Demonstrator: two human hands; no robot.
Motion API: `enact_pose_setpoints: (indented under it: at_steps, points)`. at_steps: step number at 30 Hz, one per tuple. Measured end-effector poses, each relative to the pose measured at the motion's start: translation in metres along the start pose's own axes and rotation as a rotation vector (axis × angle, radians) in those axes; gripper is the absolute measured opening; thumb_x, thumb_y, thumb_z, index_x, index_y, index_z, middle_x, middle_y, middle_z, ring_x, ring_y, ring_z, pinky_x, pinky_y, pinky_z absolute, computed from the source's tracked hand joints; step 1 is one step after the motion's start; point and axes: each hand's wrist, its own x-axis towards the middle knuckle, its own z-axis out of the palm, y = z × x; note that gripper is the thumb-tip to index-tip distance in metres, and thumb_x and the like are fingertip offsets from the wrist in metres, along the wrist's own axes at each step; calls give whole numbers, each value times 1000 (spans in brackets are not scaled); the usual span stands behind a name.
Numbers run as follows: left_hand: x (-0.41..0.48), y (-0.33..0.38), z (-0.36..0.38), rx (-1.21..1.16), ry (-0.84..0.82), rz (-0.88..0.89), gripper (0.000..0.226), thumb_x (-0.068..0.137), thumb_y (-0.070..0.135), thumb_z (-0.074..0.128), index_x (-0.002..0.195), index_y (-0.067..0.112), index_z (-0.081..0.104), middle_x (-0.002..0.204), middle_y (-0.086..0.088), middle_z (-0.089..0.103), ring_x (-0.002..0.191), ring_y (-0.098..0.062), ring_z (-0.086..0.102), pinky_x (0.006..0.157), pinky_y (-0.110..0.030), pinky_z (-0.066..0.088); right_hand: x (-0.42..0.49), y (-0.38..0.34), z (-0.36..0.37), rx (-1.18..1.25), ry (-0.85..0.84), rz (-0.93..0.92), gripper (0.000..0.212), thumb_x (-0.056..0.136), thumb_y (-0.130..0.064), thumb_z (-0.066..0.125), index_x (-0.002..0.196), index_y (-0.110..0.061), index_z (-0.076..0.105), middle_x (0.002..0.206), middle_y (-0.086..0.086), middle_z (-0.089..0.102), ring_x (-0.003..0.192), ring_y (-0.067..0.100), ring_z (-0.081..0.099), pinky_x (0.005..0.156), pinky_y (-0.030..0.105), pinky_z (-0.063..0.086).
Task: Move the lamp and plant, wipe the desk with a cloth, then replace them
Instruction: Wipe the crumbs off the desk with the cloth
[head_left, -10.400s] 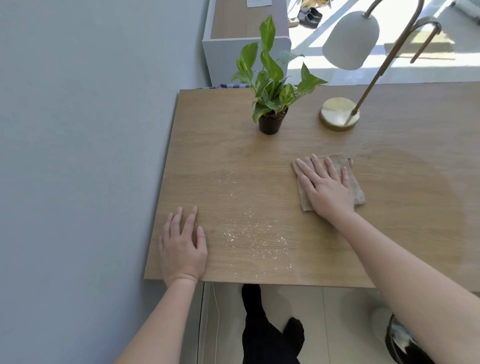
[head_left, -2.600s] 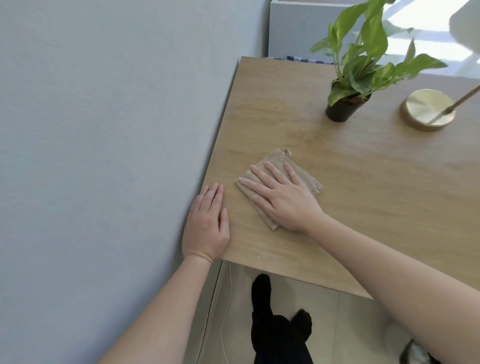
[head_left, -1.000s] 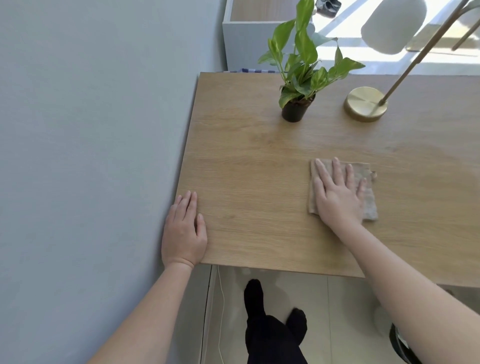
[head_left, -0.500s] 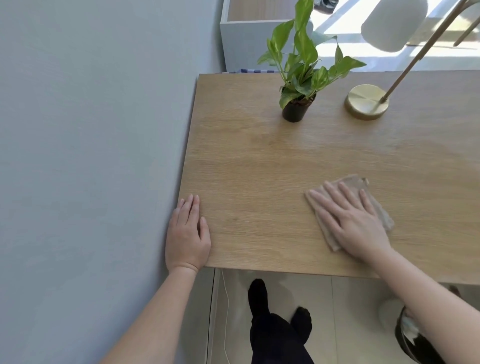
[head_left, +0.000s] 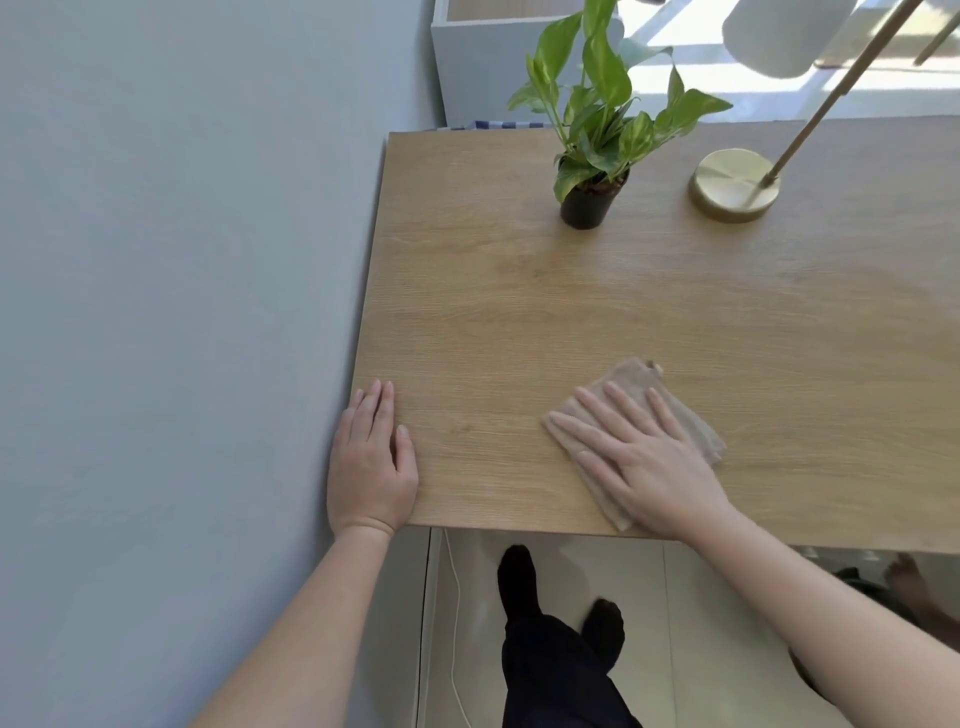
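While I am wiping, the tabletop (head_left: 519, 312) is giving me a broad wooden surface to cover. I am judging that long, overlapping passes along the grain, working outward from the wall (head_left: 182, 312) side, are going to serve best.

The lamp (head_left: 734, 184) is standing at the far right on its round brass base, with its stem leaning up toward the shade. The plant (head_left: 602, 104) is sitting in its dark pot just to the left of it. Both are well apart from my hands. I am planning for my strokes to stop short of them, since a knock to the stem or the tall leaves could tip either one.

My left hand (head_left: 371, 462) is lying flat at the near left corner, holding nothing, with its fingers straight and together. It is steadying me at the edge beside the wall.

My right hand (head_left: 644, 457) is pressing flat on the folded cloth (head_left: 636, 376), fingers straight and spread, close to the front edge. I am reckoning that even pressure through the whole palm is what matters here. That way the cloth is sliding as one pad rather than bunching, and it is not slipping off the near edge, which one of its corners is almost reaching.
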Motion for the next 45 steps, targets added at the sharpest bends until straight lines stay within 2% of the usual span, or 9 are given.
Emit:
enact_pose_setpoints:
  at_steps: [4, 9, 16, 20, 26, 30, 36, 40, 45]
  points:
    - [0, 1, 1, 2, -1, 8, 57, 106, 25, 43, 161, 10, 47, 167, -5, 45, 158, -25, 35, 131, -46, 28, 6, 39, -16, 18, 60, 209, 51, 110, -66, 9, 160, -67, -2, 177, -22, 1, 164, 9, -10, 134, 49, -5]
    - [1, -2, 0, 1, 2, 4, 57, 105, 25, 44, 161, 11, 47, 168, -5, 45, 159, -25, 34, 131, -44, 26, 78, -5, -12, 113, 127, 498, 55, 110, -62, 8, 164, -60, -2, 179, -14, -8, 165, 18, -16, 131, 53, -14]
    - [0, -4, 1, 1, 4, 4, 57, 106, 26, 43, 161, 10, 47, 168, -6, 44, 158, -26, 35, 131, -44, 26, 70, -88, 13, 77, 24, 107, 53, 112, -62, 6, 164, -60, -4, 178, -14, -9, 164, 22, -19, 131, 55, -13]
    - [-3, 0, 0, 9, -8, -7, 58, 106, 26, 44, 161, 10, 46, 168, -6, 44, 159, -27, 34, 131, -44, 26, 9, -65, 20, 17, -47, -121, 50, 113, -61, 12, 162, -64, -1, 176, -22, -1, 164, 11, -14, 133, 52, -9]
    - [-3, 0, -1, 24, -30, -6, 58, 106, 26, 41, 162, 10, 45, 169, -5, 43, 159, -26, 33, 131, -44, 26, 30, 0, -2, 16, 54, 210, 51, 113, -62, 12, 160, -66, -5, 177, -21, -2, 164, 11, -13, 133, 50, -9]
    - [-4, -1, -4, 39, -47, -10, 59, 106, 27, 39, 162, 10, 45, 168, -6, 44, 159, -26, 34, 130, -47, 29, 62, -36, 6, 87, 98, 436, 54, 112, -61, 8, 163, -59, -8, 178, -15, -11, 163, 17, -20, 131, 52, -13]
    - [0, 1, -6, 28, -63, -17, 59, 106, 29, 38, 161, 8, 46, 167, -7, 45, 158, -28, 35, 130, -48, 29, 57, -87, 16, 184, 3, 259, 57, 111, -63, 13, 164, -58, -10, 175, -16, -22, 159, 15, -34, 127, 49, -24]
    - [5, -2, -7, 23, -88, -12, 60, 106, 31, 36, 161, 9, 45, 168, -5, 43, 159, -27, 33, 131, -47, 27, 47, -64, -2, 348, 12, 168, 55, 114, -56, 23, 165, -58, 3, 176, -22, -13, 161, 8, -25, 132, 40, -14]
    - [0, 17, -7, 12, -77, -80, 60, 106, 31, 36, 162, 9, 44, 170, -8, 40, 161, -28, 30, 132, -51, 24, 11, -7, -11, 265, 136, 320, 54, 115, -50, 23, 165, -59, 3, 176, -20, -7, 163, 9, -18, 133, 40, -9]
